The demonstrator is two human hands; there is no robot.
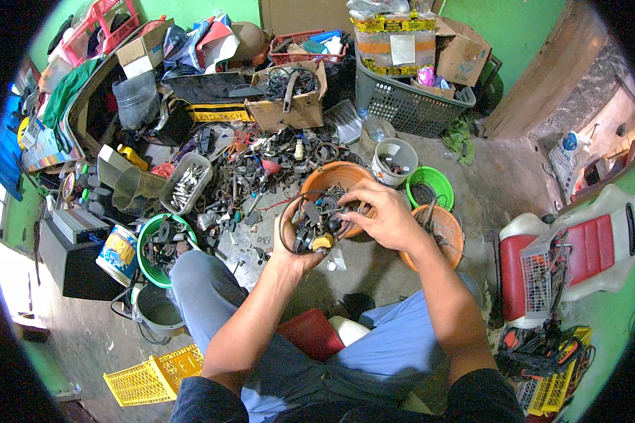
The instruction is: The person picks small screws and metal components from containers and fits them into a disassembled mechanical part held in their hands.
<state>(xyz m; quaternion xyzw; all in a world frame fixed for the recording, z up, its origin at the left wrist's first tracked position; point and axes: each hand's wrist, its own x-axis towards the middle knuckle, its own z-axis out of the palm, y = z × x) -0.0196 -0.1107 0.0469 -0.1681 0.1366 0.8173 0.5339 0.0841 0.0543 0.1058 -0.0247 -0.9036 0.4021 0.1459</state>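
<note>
My left hand [293, 247] is cupped, palm up, round a handful of small black parts [312, 227]. A loop of thin black cable bends out past its fingers, and a yellow piece [322, 242] sits at the near edge of the handful. From the right, my right hand [382, 213] reaches over with thumb and fingers pinched at the parts. What lies between those fingertips is too small to make out. Just beyond and partly under both hands stands an orange basin [337, 171] with dark bits inside.
A heap of loose parts [289, 151] spreads over the floor ahead. Nearby stand a white bucket [395, 163], a bright green basin [430, 185], a second orange basin [453, 236] and a grey tub [188, 185]. A teal-rimmed basin [148, 240] is left of my knee.
</note>
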